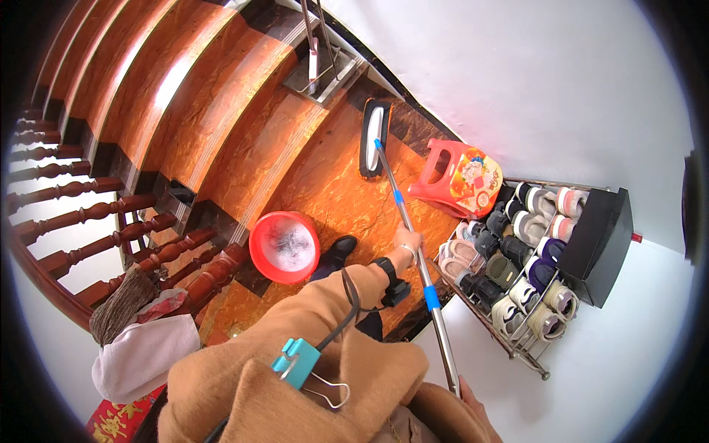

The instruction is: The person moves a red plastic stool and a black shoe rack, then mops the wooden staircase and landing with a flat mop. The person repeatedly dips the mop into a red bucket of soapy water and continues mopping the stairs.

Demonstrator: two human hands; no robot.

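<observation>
My left hand (408, 242), with a bracelet and a black wrist strap, is closed around the middle of a metal mop pole (440, 324) with blue joints. My right hand (472, 407), partly cut off low in the view, is at the pole's upper end; its fingers are mostly hidden. The flat mop head (374, 138), white with a dark, orange-edged pad, lies on the orange marble-look floor (338, 171) near the wall. Left of my dark shoe (339, 250) stands a red plastic bucket (314, 238) holding foamy liquid.
Stairs (221, 111) rise at upper left beside a wooden balustrade (83, 216) with cloths (147, 354) over it. A red detergent jug (471, 180) stands by a metal shoe rack (515, 349) full of shoes, with a black box (598, 243). A long-handled dustpan (321, 77) sits on a step.
</observation>
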